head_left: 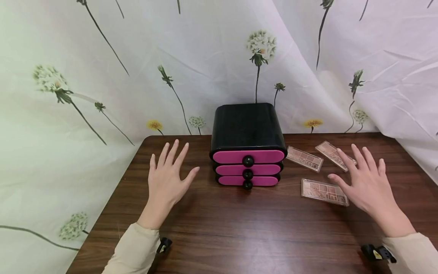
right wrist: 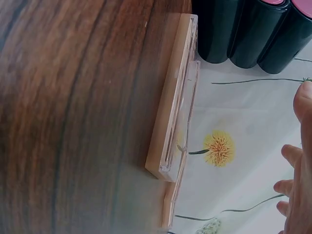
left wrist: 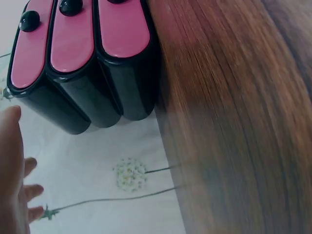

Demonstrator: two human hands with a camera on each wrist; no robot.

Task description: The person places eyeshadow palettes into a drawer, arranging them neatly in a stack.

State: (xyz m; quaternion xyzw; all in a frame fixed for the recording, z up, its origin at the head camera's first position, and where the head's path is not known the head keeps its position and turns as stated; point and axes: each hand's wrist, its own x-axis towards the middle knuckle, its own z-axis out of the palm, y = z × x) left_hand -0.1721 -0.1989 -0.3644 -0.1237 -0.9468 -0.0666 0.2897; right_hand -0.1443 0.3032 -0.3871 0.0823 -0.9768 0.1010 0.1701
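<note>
A black three-tier drawer box (head_left: 248,125) with pink drawer fronts and round black knobs stands at the back of the table, every drawer closed. To its right lie three clear-lidded eyeshadow palettes: one near the front (head_left: 325,192), one beside the box (head_left: 304,158) and one farther back (head_left: 333,154). My left hand (head_left: 167,179) hovers left of the box, fingers spread, holding nothing. Over the right side my right hand (head_left: 366,182) is also spread and holds nothing; it partly covers the back palette and sits close to the front one.
The dark wooden table (head_left: 219,236) ends at the back against a white cloth (head_left: 212,68) printed with dandelions. Each wrist wears a black strap, the left strap (head_left: 164,245) and the right strap (head_left: 378,253), below cream sleeves.
</note>
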